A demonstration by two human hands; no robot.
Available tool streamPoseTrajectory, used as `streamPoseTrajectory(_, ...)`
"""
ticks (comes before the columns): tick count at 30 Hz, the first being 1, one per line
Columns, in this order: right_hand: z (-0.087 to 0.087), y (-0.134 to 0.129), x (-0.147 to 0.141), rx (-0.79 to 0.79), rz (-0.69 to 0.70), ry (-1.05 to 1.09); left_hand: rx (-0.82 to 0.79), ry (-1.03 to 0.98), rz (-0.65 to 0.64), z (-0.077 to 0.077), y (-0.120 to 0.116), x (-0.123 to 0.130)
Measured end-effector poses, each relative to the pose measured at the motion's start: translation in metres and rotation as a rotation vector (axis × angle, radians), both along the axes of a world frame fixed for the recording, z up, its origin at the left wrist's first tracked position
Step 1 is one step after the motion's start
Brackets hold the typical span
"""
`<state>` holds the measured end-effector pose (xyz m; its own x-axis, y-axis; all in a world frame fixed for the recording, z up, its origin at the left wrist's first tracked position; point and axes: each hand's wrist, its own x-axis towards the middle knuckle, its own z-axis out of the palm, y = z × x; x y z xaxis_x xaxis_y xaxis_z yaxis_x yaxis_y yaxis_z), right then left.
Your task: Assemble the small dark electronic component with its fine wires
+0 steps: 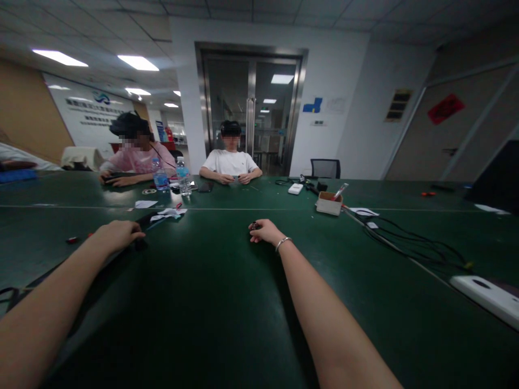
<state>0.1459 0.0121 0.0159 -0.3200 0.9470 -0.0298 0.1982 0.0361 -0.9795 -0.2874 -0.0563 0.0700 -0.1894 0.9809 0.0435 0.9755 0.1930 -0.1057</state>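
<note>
My right hand (264, 231), with a silver bracelet at its wrist, is over the middle of the green table (194, 302). Its fingers are curled round a small dark object (254, 226), too small to name. At the left, my left hand (119, 235) is bent downward beside a dark item (140, 243) on the table. The fingers of this hand are partly hidden behind its back, and whether they grip anything does not show. Crumpled white paper (168, 214) lies just beyond it.
Two people in headsets sit across the table. Two plastic bottles (184, 178) stand near the left one. A small box (329, 203) holding items sits right of centre. Black cables (409, 237) and a white power strip (486, 297) lie at the right.
</note>
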Motion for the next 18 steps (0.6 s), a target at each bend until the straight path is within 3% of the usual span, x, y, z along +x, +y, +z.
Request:
streamPoseTrajectory(4,-0.005,0.002,-0.001,0.036,-0.061,-0.082,0.160,0.095,-0.078,0.014,0.006,0.029)
streamPoseTrajectory(7,-0.008,0.002,-0.001,0.114,-0.077,-0.084,0.271,0.019,-0.241,0.022,0.017,0.086)
streamPoseTrajectory(9,-0.009,0.002,-0.002,0.151,-0.068,-0.057,0.285,-0.149,-0.396,0.021,0.027,0.135)
streamPoseTrajectory(14,-0.008,-0.001,-0.005,0.182,-0.068,-0.052,0.313,-0.608,-0.692,0.001,0.051,0.239)
streamPoseTrajectory(18,-0.008,-0.001,-0.006,0.217,-0.096,-0.068,0.311,-0.898,-0.727,-0.031,0.060,0.275)
